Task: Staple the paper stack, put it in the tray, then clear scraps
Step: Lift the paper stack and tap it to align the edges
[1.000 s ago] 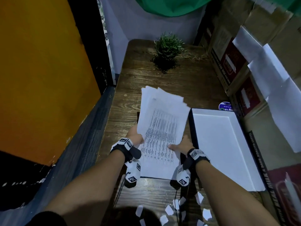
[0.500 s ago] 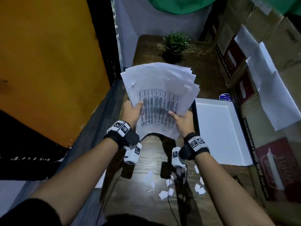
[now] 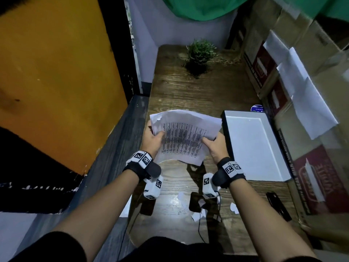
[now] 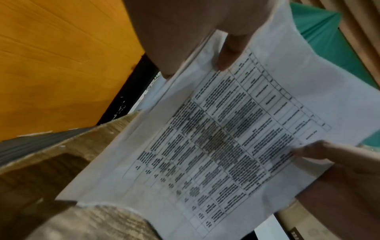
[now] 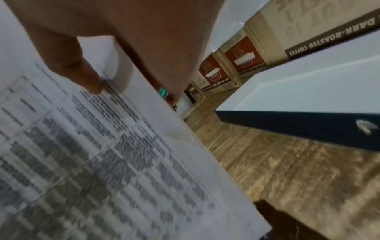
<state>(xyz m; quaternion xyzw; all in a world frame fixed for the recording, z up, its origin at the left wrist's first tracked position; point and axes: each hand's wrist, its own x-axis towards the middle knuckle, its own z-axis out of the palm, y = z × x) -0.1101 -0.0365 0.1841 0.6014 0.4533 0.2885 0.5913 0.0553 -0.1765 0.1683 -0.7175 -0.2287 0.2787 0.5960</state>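
- White paper stack (image 3: 184, 136): lifted above the worktop (image 3: 198, 93), left of the tray (image 3: 253, 146).
- My left hand (image 3: 153, 139) and right hand (image 3: 215, 144): thumbs pinching its side edges.
- Scraps (image 3: 197, 214): nearer me than the tray.

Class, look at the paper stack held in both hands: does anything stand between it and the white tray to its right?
Nothing visible does. The paper stack is held above the table by the left hand and right hand; the tray beside it lies open.

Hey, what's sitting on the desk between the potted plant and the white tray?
Nothing: in the head view, only bare wooden desk lies between the potted plant and the white tray. A round blue sticker sits past the tray's far right corner.
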